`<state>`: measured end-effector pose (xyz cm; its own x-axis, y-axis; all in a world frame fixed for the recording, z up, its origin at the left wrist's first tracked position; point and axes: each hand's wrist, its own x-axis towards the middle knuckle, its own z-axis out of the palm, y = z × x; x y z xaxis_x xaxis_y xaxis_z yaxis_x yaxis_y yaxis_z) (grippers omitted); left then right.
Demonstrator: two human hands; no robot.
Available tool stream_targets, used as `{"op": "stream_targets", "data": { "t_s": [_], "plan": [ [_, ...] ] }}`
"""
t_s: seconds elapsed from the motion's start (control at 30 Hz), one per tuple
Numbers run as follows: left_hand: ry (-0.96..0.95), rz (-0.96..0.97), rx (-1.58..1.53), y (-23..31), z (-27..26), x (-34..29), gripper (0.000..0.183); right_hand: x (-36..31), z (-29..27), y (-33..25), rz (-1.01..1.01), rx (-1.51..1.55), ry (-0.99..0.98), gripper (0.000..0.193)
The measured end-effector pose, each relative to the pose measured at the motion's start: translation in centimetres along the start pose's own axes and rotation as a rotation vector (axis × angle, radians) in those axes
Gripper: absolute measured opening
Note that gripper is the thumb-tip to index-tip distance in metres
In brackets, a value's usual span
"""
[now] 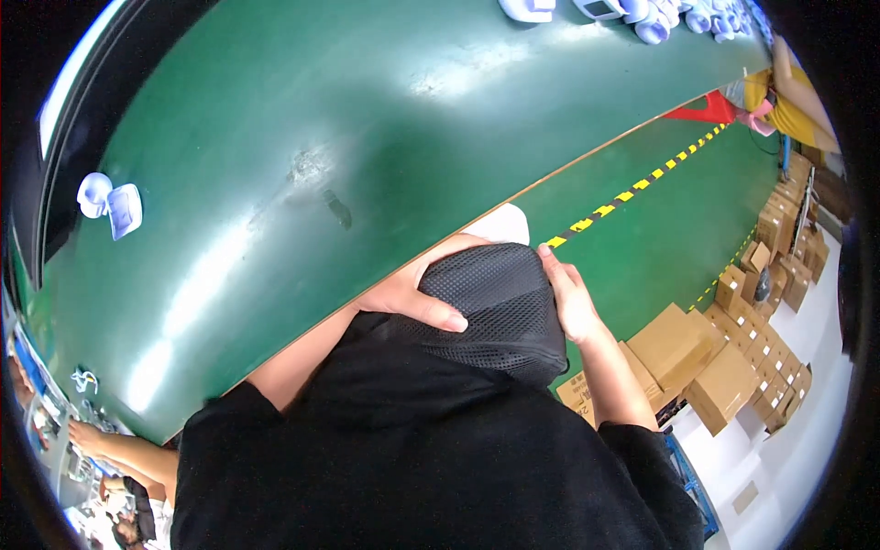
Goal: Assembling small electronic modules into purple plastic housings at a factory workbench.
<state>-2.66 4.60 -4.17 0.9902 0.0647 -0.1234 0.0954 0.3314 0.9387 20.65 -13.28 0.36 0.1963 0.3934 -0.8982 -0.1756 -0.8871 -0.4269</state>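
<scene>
A rounded black mesh-covered thing, perhaps a bag, is held close against my black shirt at the table's near edge. My left hand wraps its left side, thumb lying over the mesh and the other fingers partly hidden behind it. On the opposite side, my right hand presses with its fingers along the edge. Just beyond the mesh a smooth white piece sticks out; most of it is hidden, and I cannot tell whether a hand touches it.
The green table stretches ahead, with two pale plastic pieces at left and a pile of similar ones far right. A person in yellow is at the far right, another person's hand lower left. Cardboard boxes stack to the right.
</scene>
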Motion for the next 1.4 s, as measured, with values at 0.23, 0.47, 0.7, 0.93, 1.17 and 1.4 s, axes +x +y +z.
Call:
{"op": "stream_targets", "data": {
  "t_s": [0.23,0.47,0.7,0.93,1.17,1.4],
  "plan": [
    [-0.013,-0.056,-0.166,-0.2,0.6,-0.1,0.090,-0.2,0.6,-0.4,0.112,0.246,-0.039,0.059],
    [0.070,-0.056,-0.155,0.1,0.9,-0.2,0.085,0.5,0.5,0.3,0.076,0.217,-0.022,0.054],
    [0.051,-0.082,-0.217,0.1,0.8,-0.6,0.084,0.5,0.7,0.7,0.018,0.145,-0.005,0.053],
    [-0.006,-0.135,-0.224,0.8,0.6,0.2,0.091,0.7,0.2,0.2,0.033,0.137,-0.009,0.052],
    [0.013,-0.174,-0.302,0.4,0.7,0.1,0.086,0.9,0.4,0.1,0.051,0.241,-0.021,0.050],
    [0.001,-0.219,-0.349,0.4,0.6,0.4,0.083,1.2,0.1,0.2,0.069,0.270,-0.046,0.048]
  ]
}}
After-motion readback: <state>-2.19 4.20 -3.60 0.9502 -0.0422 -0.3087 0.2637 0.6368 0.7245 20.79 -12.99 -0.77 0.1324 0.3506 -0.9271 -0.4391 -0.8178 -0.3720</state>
